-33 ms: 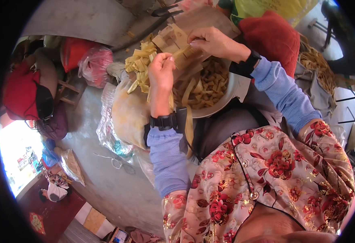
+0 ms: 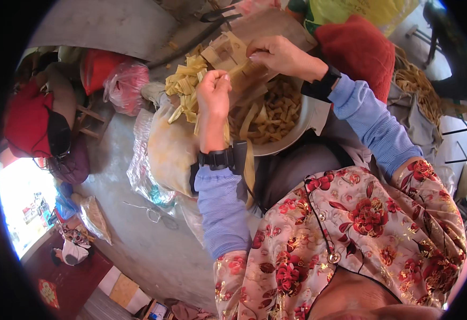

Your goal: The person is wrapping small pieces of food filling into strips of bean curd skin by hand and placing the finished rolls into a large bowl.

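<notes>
My left hand and my right hand are raised over a white basin, fingers pinched. Between them runs a flat straw-coloured strip, one end at each hand's fingertips. To the left of my left hand hangs a bunch of folded yellow strips. Many small folded tan pieces lie in the basin, and a longer loose strip curves over them. My forearms hide part of the surroundings, and the exact grip of the fingertips is small in view.
A pale stuffed sack with clear plastic stands left of the basin. A red cloth-covered bundle is at the right, with a heap of tan strands beyond it. Pink plastic bags and a wooden stool are farther left.
</notes>
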### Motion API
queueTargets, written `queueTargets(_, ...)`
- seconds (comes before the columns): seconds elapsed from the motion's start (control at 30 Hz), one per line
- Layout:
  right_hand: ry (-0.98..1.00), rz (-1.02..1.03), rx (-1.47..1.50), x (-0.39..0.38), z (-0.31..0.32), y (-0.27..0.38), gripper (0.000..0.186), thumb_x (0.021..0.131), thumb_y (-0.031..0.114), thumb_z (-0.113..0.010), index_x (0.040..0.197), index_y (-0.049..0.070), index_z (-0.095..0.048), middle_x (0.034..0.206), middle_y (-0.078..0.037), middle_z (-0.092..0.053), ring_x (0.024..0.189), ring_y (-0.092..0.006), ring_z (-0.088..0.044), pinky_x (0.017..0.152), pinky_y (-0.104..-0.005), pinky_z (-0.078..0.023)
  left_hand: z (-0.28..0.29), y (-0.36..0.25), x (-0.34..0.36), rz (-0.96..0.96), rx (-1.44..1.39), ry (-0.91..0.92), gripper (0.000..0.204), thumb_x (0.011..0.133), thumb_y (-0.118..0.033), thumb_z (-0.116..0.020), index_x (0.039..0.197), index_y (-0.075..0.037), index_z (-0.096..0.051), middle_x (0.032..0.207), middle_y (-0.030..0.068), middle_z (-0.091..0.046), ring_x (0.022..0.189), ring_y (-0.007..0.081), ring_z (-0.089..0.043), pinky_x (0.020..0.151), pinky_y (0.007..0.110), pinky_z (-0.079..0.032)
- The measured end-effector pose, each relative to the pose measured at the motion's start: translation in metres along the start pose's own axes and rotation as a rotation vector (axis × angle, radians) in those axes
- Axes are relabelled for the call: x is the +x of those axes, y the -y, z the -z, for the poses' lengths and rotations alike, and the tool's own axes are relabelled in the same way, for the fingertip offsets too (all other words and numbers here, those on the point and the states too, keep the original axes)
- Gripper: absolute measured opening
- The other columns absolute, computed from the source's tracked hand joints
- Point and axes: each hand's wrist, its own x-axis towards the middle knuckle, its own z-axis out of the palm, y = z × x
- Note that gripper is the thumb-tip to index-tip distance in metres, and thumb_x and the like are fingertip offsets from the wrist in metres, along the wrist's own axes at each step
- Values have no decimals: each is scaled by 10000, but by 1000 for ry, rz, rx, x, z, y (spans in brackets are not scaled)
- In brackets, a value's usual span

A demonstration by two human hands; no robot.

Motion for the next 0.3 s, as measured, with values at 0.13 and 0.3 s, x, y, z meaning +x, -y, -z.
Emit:
queueTargets(0.13,82,103,-208,9,-11,-18,153,822,80,-579,940,3,-639,844,-124,-649,761,-264,-616,694,-331,-482,-5,19,8,-213,397,-162,114,885,-112,-562,884,-11,-615,685,21,-585,578,90,-509,529,244,-398)
queueTargets(0.3,82,243,-128,-14,-4,-17,208,738,143,-665,933,73,-681,856,-145,-655,828,-318,-626,746,-377,-488,1,27,-9,-145,507,-171,92,861,-113,-592,904,-40,-629,783,87,-677,642,237,-600,605,328,-465)
